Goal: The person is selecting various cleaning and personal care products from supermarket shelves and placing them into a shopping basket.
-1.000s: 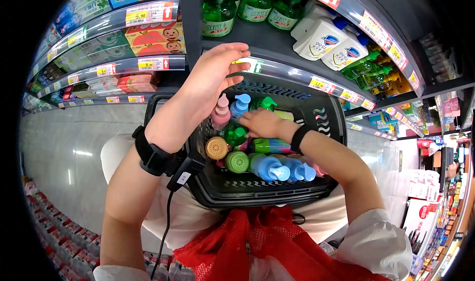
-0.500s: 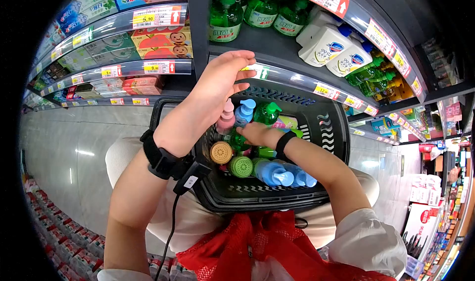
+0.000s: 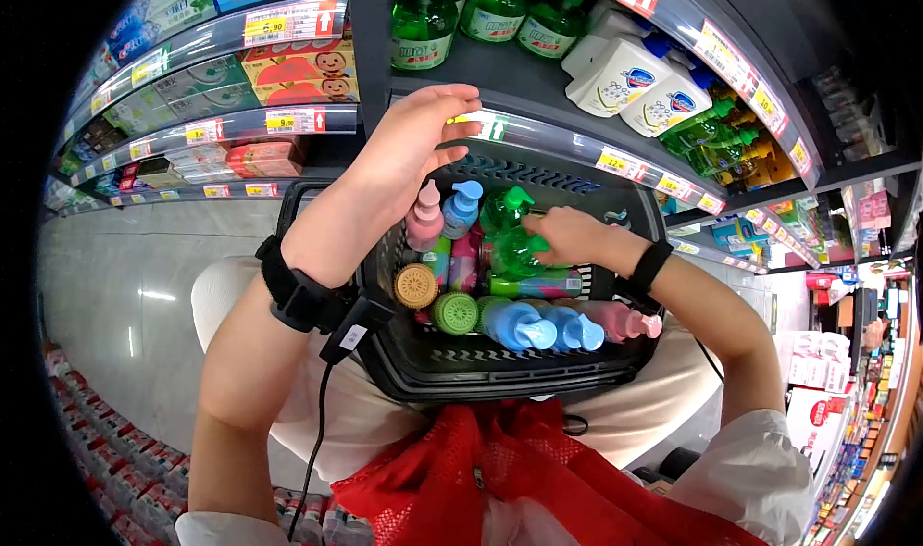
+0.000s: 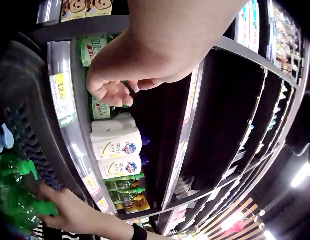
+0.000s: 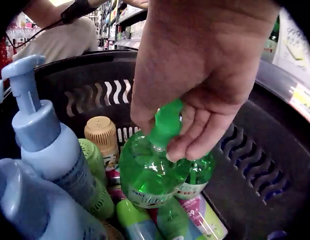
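In the right wrist view my right hand [image 5: 195, 85] pinches the green pump top of a clear green bottle [image 5: 150, 172], held upright in the black basket [image 3: 385, 359]. A second green bottle [image 3: 502, 208] stands close beside it. A pink pump bottle [image 3: 425, 221] and a blue one [image 3: 461, 210] are to their left. My left hand [image 3: 423, 128] hangs over the basket's far left corner by the shelf edge, fingers loosely bent and holding nothing.
Along the basket's near side are a tan cap [image 3: 416, 285], a green cap [image 3: 456, 312], blue pump bottles [image 3: 519, 325] and a pink one [image 3: 615, 319]. The shelf beyond carries green bottles [image 3: 423, 27] and white bottles [image 3: 625, 75]; its price rail [image 3: 558, 147] runs along the basket's far side.
My right hand has shifted right with the green bottle, from beside the blue bottle, uncovering packages in the basket. My left hand keeps its pose near the shelf.
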`<state>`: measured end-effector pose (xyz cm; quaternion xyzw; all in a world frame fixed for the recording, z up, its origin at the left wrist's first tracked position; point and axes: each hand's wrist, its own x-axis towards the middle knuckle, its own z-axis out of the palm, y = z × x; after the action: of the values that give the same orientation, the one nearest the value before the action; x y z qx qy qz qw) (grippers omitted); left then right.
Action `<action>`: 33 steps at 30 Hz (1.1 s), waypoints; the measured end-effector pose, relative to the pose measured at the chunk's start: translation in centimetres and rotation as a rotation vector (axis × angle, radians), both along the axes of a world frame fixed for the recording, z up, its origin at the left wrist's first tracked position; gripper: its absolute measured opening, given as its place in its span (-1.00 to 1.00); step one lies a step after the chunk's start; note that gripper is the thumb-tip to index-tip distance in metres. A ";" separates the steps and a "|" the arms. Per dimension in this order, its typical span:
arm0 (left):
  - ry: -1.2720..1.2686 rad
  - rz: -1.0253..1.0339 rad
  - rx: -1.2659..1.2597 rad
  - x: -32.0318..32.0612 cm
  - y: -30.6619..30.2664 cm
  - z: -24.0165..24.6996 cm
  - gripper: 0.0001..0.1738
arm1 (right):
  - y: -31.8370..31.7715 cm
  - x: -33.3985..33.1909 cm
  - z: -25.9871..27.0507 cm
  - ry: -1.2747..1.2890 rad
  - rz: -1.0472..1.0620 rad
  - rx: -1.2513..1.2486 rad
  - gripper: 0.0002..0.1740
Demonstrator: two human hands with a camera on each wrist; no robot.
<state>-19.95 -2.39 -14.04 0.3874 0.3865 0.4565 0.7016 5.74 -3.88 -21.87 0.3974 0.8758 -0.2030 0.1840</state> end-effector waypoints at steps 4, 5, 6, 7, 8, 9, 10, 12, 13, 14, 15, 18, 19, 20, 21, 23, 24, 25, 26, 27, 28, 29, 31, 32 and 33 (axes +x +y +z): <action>-0.021 0.004 0.006 -0.1 0.0 0.1 -0.68 | 0.2 2.3 -0.4 -0.195 -0.292 0.081 -0.51; -0.021 0.004 0.006 -0.1 -0.1 0.2 -0.68 | 0.2 2.1 0.0 -0.217 -0.290 0.081 -0.51; -0.019 0.005 0.002 -0.1 -0.1 0.3 -0.68 | 0.5 2.7 -0.6 -0.218 -0.289 0.082 -0.51; -0.017 0.008 0.000 -0.1 -0.1 0.4 -0.68 | 1.1 3.9 -1.9 -0.200 -0.344 0.118 -0.53; -0.017 0.008 0.000 0.0 -0.1 0.4 -0.68 | 1.6 4.3 -2.2 -0.181 -0.399 0.152 -0.54; -0.021 0.006 -0.001 0.0 -0.1 0.4 -0.67 | 2.0 4.7 -2.5 -0.174 -0.437 0.149 -0.54; -0.021 0.007 -0.003 -0.1 -0.1 0.4 -0.67 | 2.7 5.0 -3.0 -0.170 -0.433 0.147 -0.54; -0.023 0.013 -0.004 -0.1 -0.1 0.5 -0.67 | 3.5 6.2 -4.3 -0.111 -0.407 0.178 -0.49; -0.025 0.021 -0.007 -0.3 -0.1 0.5 -0.67 | 3.7 6.1 -4.5 -0.082 -0.407 0.167 -0.50; -0.025 0.020 -0.007 -0.3 -0.1 0.6 -0.67 | 3.8 6.2 -4.7 -0.082 -0.408 0.166 -0.50; -0.029 0.019 -0.001 -0.3 -0.1 0.6 -0.66 | 3.9 6.3 -4.9 -0.075 -0.411 0.160 -0.51; -0.040 0.014 0.011 -0.5 -0.1 0.8 -0.66 | 4.2 6.4 -5.2 -0.026 -0.428 0.167 -0.56; -0.046 0.008 0.016 -0.4 -0.1 0.7 -0.66 | 4.0 6.6 -5.3 0.017 -0.444 0.178 -0.60; -0.046 0.008 0.016 -0.5 0.0 0.6 -0.66 | 4.1 6.5 -5.2 0.017 -0.444 0.178 -0.60; -0.043 0.002 0.018 -0.4 0.0 0.5 -0.66 | 4.0 6.6 -5.1 0.014 -0.464 0.130 -0.56; -0.040 -0.012 0.024 -0.1 0.1 0.3 -0.66 | 4.0 7.0 -5.3 0.012 -0.492 0.086 -0.51; -0.024 -0.016 0.017 0.0 0.0 0.2 -0.66 | 4.1 7.4 -5.9 0.036 -0.464 0.108 -0.52; -0.006 -0.018 0.011 0.1 0.0 0.2 -0.66 | 4.1 7.7 -6.4 0.062 -0.435 0.132 -0.52; -0.002 -0.024 0.017 0.2 0.1 0.1 -0.66 | 4.1 8.0 -7.0 0.066 -0.441 0.137 -0.52; 0.008 -0.022 0.001 0.3 0.2 -0.1 -0.67 | 4.2 8.3 -7.6 0.082 -0.444 0.148 -0.52; 0.018 -0.018 -0.017 0.3 0.2 -0.3 -0.67 | 4.2 8.1 -7.8 0.097 -0.445 0.158 -0.52; 0.021 -0.007 -0.015 0.4 0.2 -0.3 -0.68 | 4.2 8.0 -7.9 0.082 -0.430 0.174 -0.53; 0.034 -0.006 -0.026 0.3 0.4 -0.6 -0.69 | 4.2 7.4 -7.8 0.063 -0.430 0.167 -0.53; 0.041 0.000 -0.037 0.3 0.6 -0.7 -0.69 | 4.3 6.9 -7.4 0.039 -0.426 0.161 -0.53; 0.041 -0.002 -0.029 0.4 0.8 -0.8 -0.69 | 4.3 6.5 -7.1 0.040 -0.428 0.169 -0.53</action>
<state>-19.51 -1.62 -14.88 0.3869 0.4068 0.4421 0.6995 12.26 0.45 -28.97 0.5839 0.7890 -0.1711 0.0852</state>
